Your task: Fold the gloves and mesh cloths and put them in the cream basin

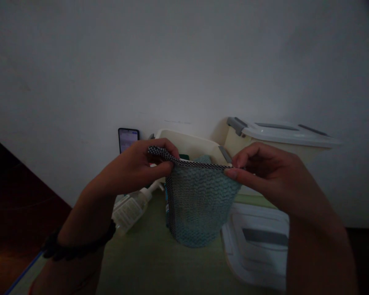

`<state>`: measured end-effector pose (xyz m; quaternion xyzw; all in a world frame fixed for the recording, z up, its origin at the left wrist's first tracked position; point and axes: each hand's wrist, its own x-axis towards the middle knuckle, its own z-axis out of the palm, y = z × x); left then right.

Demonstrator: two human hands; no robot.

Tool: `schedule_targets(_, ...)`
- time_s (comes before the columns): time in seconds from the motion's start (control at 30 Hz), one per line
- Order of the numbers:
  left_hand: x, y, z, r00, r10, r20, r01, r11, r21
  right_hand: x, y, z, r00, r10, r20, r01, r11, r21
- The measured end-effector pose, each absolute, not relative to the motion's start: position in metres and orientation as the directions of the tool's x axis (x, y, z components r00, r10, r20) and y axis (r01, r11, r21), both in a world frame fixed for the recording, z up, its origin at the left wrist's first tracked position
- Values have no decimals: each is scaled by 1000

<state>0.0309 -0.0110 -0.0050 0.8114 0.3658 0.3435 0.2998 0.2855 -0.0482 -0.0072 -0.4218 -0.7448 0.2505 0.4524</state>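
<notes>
A pale blue-green textured cloth (pixel 203 205) with a black-and-white checked edging hangs between my two hands. My left hand (pixel 147 164) pinches the edging at the cloth's upper left corner, thumb in front. At the upper right, my right hand (pixel 258 166) pinches the same top edge between thumb and fingers. The cloth droops in front of an open cream storage bin (pixel 187 141) and hides much of it. Some similar blue-green fabric and a dark green item show inside the bin, just above the cloth's edge.
A clear pump bottle (pixel 130 211) leans or lies at the left. Behind my left hand, a phone (pixel 128 138) stands near the wall. A lidded cream bin (pixel 283 135) is at the right. Below it, a white lid (pixel 258 246) with a grey handle rests on the green tabletop (pixel 160 266).
</notes>
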Motion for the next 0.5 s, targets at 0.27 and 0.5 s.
schedule_targets(0.27,29,-8,-8,527,778,343,389,-579,717,287,-47,-7,-304,861,408,390,503,-771)
schedule_targets(0.5,27,-8,-8,502,782,369,390,-586,710,289,-45,-8,-321,848,422,477,530,-701)
